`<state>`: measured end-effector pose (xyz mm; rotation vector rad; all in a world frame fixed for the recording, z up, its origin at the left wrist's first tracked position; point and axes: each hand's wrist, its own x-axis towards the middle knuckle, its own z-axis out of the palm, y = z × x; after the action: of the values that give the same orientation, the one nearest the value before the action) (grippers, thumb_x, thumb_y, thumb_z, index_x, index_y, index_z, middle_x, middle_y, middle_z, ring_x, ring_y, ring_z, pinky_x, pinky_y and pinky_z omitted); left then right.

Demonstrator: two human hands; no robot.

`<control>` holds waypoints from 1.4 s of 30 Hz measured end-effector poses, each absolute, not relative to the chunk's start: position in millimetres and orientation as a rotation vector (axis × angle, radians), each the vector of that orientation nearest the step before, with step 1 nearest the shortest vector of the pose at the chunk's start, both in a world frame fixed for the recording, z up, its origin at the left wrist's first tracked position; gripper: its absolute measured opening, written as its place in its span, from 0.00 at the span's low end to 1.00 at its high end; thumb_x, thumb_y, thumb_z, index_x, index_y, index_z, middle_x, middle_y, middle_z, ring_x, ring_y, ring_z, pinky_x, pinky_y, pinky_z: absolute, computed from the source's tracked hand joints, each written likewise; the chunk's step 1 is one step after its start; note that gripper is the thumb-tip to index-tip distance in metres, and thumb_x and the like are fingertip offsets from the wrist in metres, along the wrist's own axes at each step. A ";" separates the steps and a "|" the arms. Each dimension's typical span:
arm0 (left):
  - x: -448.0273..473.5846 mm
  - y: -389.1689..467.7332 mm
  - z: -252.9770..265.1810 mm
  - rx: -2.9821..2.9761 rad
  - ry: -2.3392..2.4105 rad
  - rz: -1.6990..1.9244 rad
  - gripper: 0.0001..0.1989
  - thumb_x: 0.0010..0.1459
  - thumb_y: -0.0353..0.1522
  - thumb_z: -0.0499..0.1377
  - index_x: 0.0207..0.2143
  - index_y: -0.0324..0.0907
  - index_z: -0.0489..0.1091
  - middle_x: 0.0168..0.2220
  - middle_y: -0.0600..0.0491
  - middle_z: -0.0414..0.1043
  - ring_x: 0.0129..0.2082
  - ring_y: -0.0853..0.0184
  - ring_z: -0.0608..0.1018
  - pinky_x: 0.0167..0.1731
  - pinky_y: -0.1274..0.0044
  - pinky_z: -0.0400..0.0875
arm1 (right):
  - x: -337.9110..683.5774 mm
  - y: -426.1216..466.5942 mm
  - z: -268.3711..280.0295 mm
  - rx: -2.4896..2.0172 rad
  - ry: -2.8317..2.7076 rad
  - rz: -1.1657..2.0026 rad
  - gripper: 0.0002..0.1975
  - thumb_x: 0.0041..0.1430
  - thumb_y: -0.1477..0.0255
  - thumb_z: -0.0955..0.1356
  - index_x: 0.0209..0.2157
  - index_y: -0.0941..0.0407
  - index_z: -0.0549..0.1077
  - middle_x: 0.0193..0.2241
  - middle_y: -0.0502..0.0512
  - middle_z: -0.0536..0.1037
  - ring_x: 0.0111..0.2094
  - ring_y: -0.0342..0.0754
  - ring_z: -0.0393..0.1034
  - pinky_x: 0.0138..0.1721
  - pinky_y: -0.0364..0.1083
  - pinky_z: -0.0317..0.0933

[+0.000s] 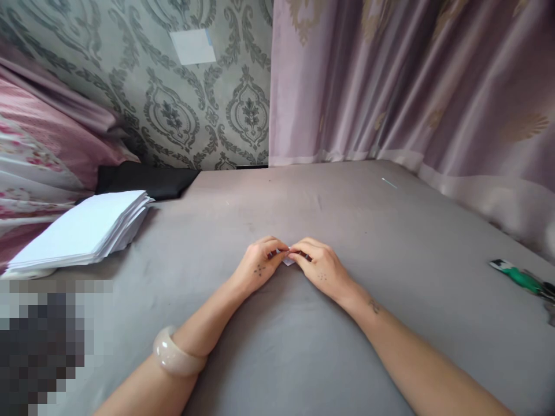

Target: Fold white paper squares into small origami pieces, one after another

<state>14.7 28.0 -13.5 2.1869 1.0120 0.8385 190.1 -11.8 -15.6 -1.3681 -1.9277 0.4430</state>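
Observation:
A small piece of folded white paper (pixel 288 262) is pinched between my two hands, just above the grey cloth surface (pixel 277 346). My left hand (pixel 261 263) grips it from the left with thumb and fingertips pressed together. From the other side, my right hand (pixel 321 264) pinches it in the same way, and the fingertips of both hands nearly meet. Most of the paper is hidden behind the fingers; only a pale pointed corner shows below them. A pale bangle (pixel 177 353) circles my left forearm.
At the left lies a thick stack of white paper (pixel 82 225), with a black flat item (pixel 143 180) behind it. A green-handled tool (pixel 520 279) is near the right edge. A thin pale stick (pixel 389 183) lies far right. Purple curtains (pixel 347 81) hang behind.

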 end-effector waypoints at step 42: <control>8.7 24.7 -2.2 2.144 1.296 0.680 0.14 0.58 0.38 0.52 0.31 0.41 0.75 0.29 0.52 0.71 0.26 0.69 0.71 0.28 0.78 0.62 | 206.7 -21.4 5.4 -1.621 -2.096 0.460 0.16 0.55 0.78 0.61 0.40 0.50 0.76 0.35 0.50 0.76 0.31 0.42 0.68 0.32 0.41 0.57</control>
<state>8.7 24.7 -2.2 2.1440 1.2963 0.6802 206.7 -21.4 5.4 -1.6214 -2.0962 0.4598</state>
